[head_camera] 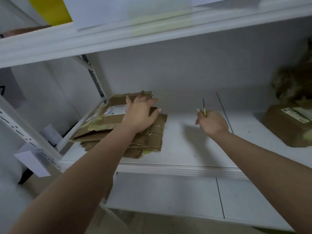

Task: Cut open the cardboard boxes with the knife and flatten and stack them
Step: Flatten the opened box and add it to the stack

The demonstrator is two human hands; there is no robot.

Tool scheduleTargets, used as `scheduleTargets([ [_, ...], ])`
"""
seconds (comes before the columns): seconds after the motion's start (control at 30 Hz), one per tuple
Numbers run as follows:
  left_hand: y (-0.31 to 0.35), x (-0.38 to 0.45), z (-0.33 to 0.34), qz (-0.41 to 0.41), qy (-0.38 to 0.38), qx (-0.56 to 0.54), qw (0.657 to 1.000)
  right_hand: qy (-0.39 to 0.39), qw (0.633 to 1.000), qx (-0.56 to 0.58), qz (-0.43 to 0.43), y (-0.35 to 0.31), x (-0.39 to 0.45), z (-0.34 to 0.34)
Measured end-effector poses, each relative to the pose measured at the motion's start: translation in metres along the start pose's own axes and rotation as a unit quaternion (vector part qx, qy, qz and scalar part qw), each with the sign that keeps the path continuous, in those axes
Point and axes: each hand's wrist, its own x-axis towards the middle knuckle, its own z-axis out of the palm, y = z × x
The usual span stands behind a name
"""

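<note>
A stack of flattened brown cardboard boxes (108,122) lies at the left end of a white shelf (185,149). The top sheet carries a white shipping label and strips of yellowish tape. My left hand (141,114) lies flat on top of the stack, fingers spread. To the right, above the bare shelf, my right hand (211,122) grips a thin knife (204,105) with its dark blade pointing up and away. An uncut brown cardboard box (287,124) with a label stands at the shelf's far right.
An upper shelf (118,38) hangs overhead with white and yellow sheets on it. A lower white shelf (168,196) sits below. A perforated metal upright (96,76) stands left of the stack. Crumpled brown packaging (293,81) lies at the back right.
</note>
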Motion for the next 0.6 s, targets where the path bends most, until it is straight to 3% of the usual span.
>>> scheduleTargets([
  [0.13, 0.048, 0.025, 0.014, 0.024, -0.012, 0.004, 1.0, 0.032, 0.999, 0.027, -0.019, 0.035, 0.011, -0.042],
  [0.4, 0.206, 0.082, 0.062, 0.072, -0.041, -0.013, 0.997, 0.079, 0.99, -0.074, -0.094, 0.139, 0.04, -0.156],
  [0.6, 0.301, 0.103, 0.091, 0.102, -0.049, -0.051, 0.992, 0.093, 0.989, -0.081, -0.082, 0.209, 0.068, -0.217],
])
